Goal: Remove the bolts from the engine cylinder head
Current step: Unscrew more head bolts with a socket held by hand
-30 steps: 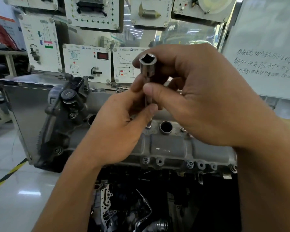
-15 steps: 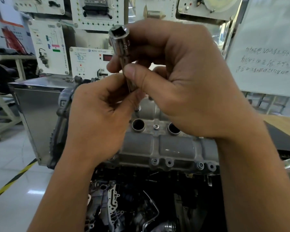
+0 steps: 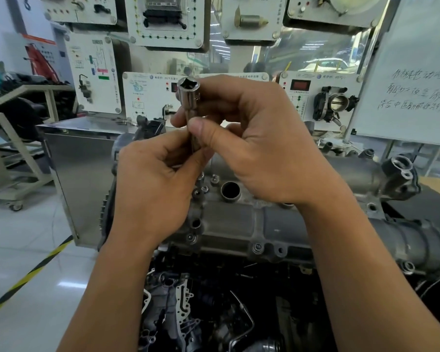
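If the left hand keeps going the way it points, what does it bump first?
Probably the right hand: its thumb lies just ahead, on the socket the left hand also holds. Depth is unclear.

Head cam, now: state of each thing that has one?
long socket: upright, open end up, held above the cylinder head.
right hand: pinches its shaft.
left hand: grips its lower end.
round bore: open.
edge bolt: seated, not yet removed.
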Action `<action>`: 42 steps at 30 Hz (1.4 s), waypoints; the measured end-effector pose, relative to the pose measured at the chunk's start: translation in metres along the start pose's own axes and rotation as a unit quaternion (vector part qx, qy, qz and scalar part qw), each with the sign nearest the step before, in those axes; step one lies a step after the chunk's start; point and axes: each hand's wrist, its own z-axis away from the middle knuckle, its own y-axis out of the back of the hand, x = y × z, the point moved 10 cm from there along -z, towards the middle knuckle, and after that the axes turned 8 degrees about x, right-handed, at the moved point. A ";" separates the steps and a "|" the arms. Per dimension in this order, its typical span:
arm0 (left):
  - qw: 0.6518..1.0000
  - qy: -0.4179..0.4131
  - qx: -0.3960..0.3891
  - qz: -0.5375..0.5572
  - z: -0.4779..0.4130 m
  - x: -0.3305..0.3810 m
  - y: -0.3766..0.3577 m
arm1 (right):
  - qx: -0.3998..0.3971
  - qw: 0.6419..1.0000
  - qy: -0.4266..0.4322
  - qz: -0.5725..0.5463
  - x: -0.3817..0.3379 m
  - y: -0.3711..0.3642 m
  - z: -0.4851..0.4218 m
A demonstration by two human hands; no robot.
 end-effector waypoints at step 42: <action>0.997 -0.042 -0.055 0.019 0.003 0.002 -0.002 | -0.016 0.985 0.051 0.165 -0.010 0.000 0.005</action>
